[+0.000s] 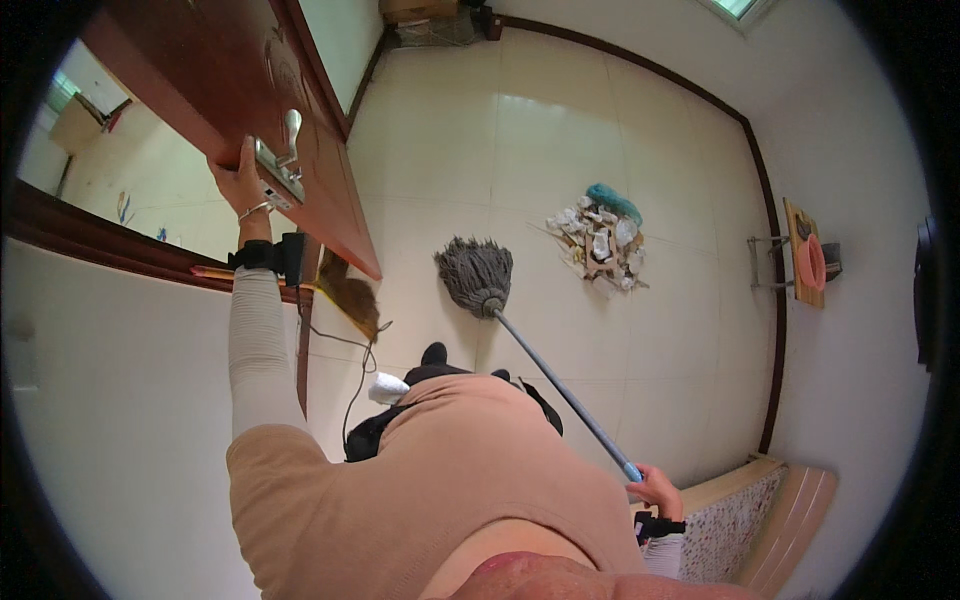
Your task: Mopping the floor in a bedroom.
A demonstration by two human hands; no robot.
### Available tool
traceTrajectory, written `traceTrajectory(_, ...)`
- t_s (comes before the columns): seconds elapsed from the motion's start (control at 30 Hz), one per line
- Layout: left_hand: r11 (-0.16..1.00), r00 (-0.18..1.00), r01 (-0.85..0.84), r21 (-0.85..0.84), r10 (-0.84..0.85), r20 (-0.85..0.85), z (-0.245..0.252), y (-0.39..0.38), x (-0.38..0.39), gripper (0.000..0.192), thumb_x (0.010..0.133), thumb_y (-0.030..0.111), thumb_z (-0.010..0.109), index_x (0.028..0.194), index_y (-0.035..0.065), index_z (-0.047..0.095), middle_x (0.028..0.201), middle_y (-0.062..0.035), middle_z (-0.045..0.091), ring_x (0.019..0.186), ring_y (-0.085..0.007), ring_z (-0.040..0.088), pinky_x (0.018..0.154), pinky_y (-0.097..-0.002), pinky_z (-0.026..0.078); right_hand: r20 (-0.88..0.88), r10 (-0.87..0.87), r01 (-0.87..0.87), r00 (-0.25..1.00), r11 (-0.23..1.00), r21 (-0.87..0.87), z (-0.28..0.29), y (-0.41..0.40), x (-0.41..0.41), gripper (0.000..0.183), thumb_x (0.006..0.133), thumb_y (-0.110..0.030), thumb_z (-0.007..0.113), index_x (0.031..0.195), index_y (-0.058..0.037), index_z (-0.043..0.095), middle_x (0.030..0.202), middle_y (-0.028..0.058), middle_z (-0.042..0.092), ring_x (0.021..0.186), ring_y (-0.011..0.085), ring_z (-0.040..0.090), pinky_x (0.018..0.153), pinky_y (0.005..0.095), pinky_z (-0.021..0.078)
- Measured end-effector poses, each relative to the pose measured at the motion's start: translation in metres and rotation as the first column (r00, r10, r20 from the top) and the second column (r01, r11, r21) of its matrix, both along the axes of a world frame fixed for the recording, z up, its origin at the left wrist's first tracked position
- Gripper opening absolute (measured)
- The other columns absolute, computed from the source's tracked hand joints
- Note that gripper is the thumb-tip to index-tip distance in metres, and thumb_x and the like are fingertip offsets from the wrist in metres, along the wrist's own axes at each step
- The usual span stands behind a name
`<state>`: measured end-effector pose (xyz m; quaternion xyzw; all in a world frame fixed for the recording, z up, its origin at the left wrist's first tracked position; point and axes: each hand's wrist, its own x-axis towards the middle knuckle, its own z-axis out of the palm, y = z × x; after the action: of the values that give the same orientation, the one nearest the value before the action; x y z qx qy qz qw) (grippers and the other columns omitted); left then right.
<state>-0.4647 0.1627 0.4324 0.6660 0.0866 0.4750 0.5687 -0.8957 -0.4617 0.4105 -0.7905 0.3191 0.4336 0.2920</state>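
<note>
My left hand [244,184] grips the edge of a reddish-brown wooden door [202,82], beside its metal lock plate and lever handle [291,139]. The fingers behind the door are hidden. At the lower right, my right hand [657,489] is closed around the blue upper end of a mop handle [574,401]. The mop's grey string head [478,277] rests on the tiled floor in front of my feet. To the right of the mop head lies a pile of litter [600,244], with crumpled white paper, cardboard bits and a teal item [615,202] at its top.
A broom [349,296] stands by the door frame, near a dark cable [367,356]. A wooden board with a pink basin [811,262] is by the right wall. A mosaic-sided ledge [735,525] lies at the lower right. Boxes [435,30] stand in the far corner.
</note>
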Motion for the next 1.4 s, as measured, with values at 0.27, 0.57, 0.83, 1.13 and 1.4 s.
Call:
traceTrajectory(0.27,0.998,0.995,0.068,-0.011,-0.066,0.079,0.001,-0.033,0.005,0.059,0.069,0.012,0.066,0.118,-0.0023,0.036,0.106,-0.0133,0.051,0.092,-0.0223,0.051,0.083,-0.0299,0.041,0.011,-0.118,0.118,0.993,0.993,-0.007,0.036,0.027,-0.03,0.032,0.063,-0.01,0.062,0.093,-0.0042,0.055,0.054,-0.001,0.042,0.04,0.0087,0.041,0.033,0.0242,0.0342)
traceTrajectory(0.57,0.962,0.998,-0.037,0.269,0.019,0.066,-0.022,-0.072,0.074,0.068,0.055,0.018,0.069,0.112,-0.0006,0.038,0.098,-0.0178,0.05,0.083,-0.0279,0.054,0.072,-0.0361,0.049,0.037,-0.22,0.221,0.975,0.975,-0.032,0.037,0.033,-0.075,0.039,0.063,-0.011,0.064,0.101,-0.0061,0.055,0.055,-0.0022,0.042,0.039,0.0069,0.039,0.034,0.0226,0.0334)
traceTrajectory(0.83,0.841,0.944,-0.191,0.506,0.299,-0.139,-0.015,-0.147,0.112,0.086,0.055,0.035,0.068,0.123,0.0059,0.022,0.114,-0.0189,0.038,0.105,-0.0356,0.035,0.088,-0.0494,0.033,0.089,-0.151,0.16,0.984,0.982,-0.102,-0.018,0.065,-0.086,0.039,0.064,-0.014,0.063,0.102,-0.0071,0.057,0.064,0.0029,0.054,0.052,0.0115,0.051,0.045,0.0266,0.0427)
traceTrajectory(1.13,0.893,0.942,-0.159,0.421,0.264,-0.204,-0.017,-0.205,0.176,0.096,0.054,0.041,0.065,0.128,0.0058,0.015,0.118,-0.0243,0.03,0.108,-0.0377,0.031,0.088,-0.05,0.029,0.156,-0.038,0.072,0.987,0.973,-0.221,-0.032,0.094,-0.101,0.041,0.06,-0.017,0.061,0.101,-0.0124,0.056,0.081,0.0152,0.06,0.075,0.031,0.058,0.066,0.0377,0.0459)
traceTrajectory(1.4,0.904,0.893,-0.094,0.417,0.262,-0.367,-0.008,-0.234,0.176,0.088,0.062,0.049,0.064,0.125,0.0013,0.024,0.111,-0.0226,0.04,0.1,-0.0357,0.043,0.082,-0.0435,0.037,0.173,-0.086,0.128,0.981,0.96,-0.25,-0.025,0.111,-0.094,0.038,0.062,-0.02,0.06,0.099,-0.0157,0.056,0.081,0.0141,0.06,0.076,0.0316,0.058,0.067,0.0397,0.0458)
